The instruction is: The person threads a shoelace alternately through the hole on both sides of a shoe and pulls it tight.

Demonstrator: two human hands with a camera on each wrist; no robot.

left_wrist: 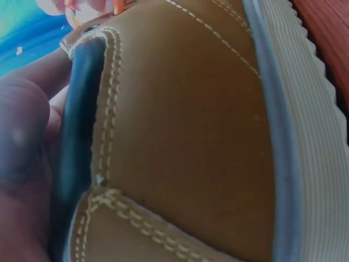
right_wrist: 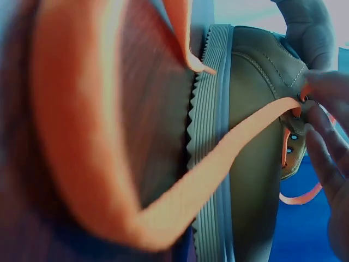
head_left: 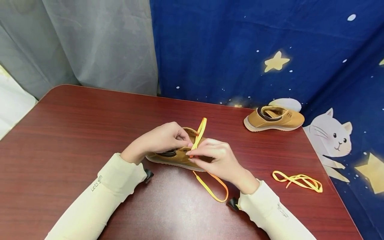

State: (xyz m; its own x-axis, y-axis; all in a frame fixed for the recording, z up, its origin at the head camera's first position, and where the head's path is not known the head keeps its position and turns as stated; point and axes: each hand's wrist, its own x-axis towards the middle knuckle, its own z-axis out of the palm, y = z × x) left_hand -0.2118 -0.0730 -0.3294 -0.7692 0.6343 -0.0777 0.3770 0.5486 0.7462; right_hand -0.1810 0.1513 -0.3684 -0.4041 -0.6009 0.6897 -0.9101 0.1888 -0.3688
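A tan shoe (head_left: 175,159) with a pale ridged sole (left_wrist: 308,131) lies on the table between both hands. My left hand (head_left: 163,137) reaches over its dark-lined opening, thumb and finger gripping at the eyelet flap, fingertips partly hidden. With thumb and fingers, my right hand (head_left: 217,156) pinches a yellow-orange shoelace (head_left: 201,130) right beside the eyelets (right_wrist: 293,137). One stretch of the lace stands up over the shoe; another hangs over the side and loops on the table. In the right wrist view, the lace passes through an eyelet close to the fingertips.
A matching shoe (head_left: 274,121) stands at the table's far right corner, no lace visible in it. Nearer, a loose yellow shoelace (head_left: 298,181) lies loosely looped on the dark red table (head_left: 90,133). Grey and blue curtains (head_left: 210,50) hang behind the far edge.
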